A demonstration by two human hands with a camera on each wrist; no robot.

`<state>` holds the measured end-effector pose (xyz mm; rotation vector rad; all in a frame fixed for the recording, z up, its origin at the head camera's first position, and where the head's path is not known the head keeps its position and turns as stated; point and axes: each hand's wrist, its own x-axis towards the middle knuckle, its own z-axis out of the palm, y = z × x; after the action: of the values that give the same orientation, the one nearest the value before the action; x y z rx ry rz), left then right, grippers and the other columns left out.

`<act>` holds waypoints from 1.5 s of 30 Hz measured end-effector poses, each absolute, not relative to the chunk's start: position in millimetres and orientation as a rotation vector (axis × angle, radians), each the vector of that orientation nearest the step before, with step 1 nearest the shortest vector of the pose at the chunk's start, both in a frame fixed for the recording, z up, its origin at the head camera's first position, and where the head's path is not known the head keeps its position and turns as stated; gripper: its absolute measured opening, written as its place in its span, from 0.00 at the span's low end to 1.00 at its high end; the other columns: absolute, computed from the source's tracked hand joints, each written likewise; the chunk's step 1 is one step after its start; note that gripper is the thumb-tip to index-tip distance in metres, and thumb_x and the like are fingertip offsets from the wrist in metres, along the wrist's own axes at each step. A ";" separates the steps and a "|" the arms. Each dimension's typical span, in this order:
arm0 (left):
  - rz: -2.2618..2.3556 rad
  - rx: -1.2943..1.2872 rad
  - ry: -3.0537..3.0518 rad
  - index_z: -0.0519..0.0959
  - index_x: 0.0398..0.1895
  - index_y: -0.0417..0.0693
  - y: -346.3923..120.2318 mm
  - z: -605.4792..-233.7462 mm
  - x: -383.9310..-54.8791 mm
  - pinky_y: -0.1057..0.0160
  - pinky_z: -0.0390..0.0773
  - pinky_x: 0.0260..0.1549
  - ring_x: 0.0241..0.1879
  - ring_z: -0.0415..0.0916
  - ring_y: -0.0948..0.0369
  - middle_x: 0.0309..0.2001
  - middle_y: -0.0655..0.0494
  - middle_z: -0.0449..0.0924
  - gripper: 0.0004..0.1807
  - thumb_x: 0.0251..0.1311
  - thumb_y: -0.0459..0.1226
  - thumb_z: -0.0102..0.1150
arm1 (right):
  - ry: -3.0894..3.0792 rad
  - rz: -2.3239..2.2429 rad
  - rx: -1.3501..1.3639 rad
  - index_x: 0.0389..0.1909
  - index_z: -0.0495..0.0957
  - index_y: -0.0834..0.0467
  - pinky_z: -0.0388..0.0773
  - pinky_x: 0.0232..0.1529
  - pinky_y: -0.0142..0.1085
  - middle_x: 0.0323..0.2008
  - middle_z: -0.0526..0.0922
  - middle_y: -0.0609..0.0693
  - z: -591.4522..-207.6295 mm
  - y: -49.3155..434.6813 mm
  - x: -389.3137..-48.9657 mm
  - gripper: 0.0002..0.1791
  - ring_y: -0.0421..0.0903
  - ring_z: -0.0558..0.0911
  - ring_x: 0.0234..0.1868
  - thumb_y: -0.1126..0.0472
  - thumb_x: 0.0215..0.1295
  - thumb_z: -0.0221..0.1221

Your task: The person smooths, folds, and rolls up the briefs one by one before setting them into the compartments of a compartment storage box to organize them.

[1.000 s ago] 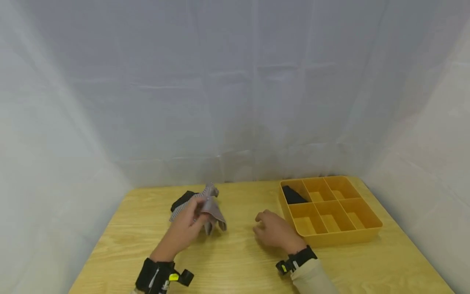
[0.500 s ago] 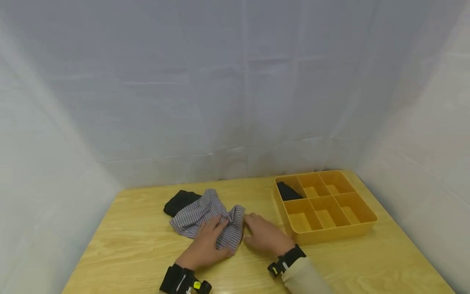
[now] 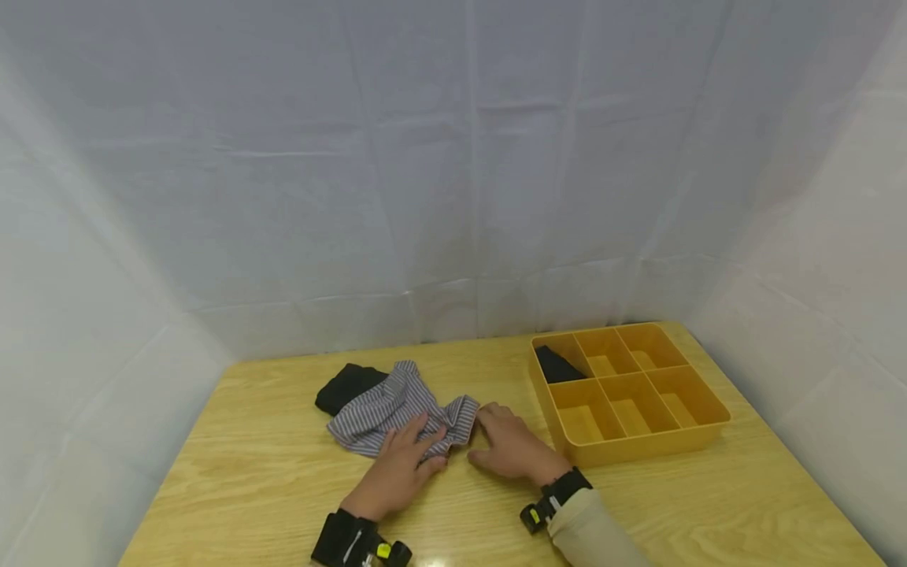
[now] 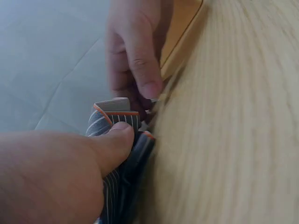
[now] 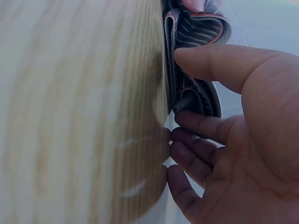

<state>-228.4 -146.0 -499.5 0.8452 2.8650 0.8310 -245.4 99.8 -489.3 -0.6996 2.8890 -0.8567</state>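
A grey-and-white striped cloth item (image 3: 368, 417) with orange-trimmed edges lies crumpled on the table; its exact kind is unclear. My left hand (image 3: 397, 476) rests on its near side, fingers spread. In the left wrist view the thumb (image 4: 119, 140) presses against a folded edge, while the other fingers are out of sight. At the cloth's right end is my right hand (image 3: 513, 449), its fingertips at the edge. The right wrist view has the thumb (image 5: 215, 63) and forefinger either side of the folds, loosely bent. A folded black cloth (image 3: 347, 386) lies partly under the striped one.
To the right stands a yellow box (image 3: 652, 447) divided into several compartments. A black folded cloth (image 3: 556, 366) sits in its back left compartment. The wooden table (image 3: 234, 472) is bounded by pale sheeting (image 3: 319, 197) at the back and sides.
My left hand carried the striped cloth rightward and laid it down, spread out. Its near flap has since been drawn in. My right hand has come to the cloth's right end.
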 end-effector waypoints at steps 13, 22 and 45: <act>0.906 0.723 2.775 0.76 0.67 0.37 -147.5 -475.8 -222.8 0.39 0.68 0.66 0.68 0.71 0.40 0.66 0.41 0.76 0.27 0.79 0.48 0.50 | 2.877 -1.090 -0.533 0.57 0.67 0.64 0.76 0.48 0.48 0.44 0.76 0.55 -494.2 94.0 -239.8 0.40 0.52 0.76 0.46 0.50 0.53 0.78; 0.907 0.855 2.657 0.76 0.47 0.54 -152.4 -469.0 -228.4 0.53 0.77 0.43 0.44 0.78 0.59 0.40 0.62 0.79 0.06 0.77 0.44 0.54 | 2.985 -0.693 -0.675 0.70 0.69 0.66 0.74 0.59 0.57 0.59 0.76 0.63 -492.4 84.9 -233.4 0.49 0.61 0.74 0.60 0.38 0.56 0.73; 1.518 0.603 2.992 0.82 0.55 0.49 -160.9 -443.3 -244.8 0.47 0.80 0.50 0.49 0.82 0.54 0.50 0.55 0.85 0.14 0.81 0.37 0.45 | 3.121 -0.842 -0.587 0.42 0.80 0.53 0.74 0.34 0.39 0.33 0.81 0.45 -459.7 135.5 -255.1 0.07 0.42 0.75 0.31 0.66 0.67 0.65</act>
<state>-244.8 -160.9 -443.3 0.6027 2.9923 1.5176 -255.1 135.5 -459.7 -0.5868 3.1210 -0.8418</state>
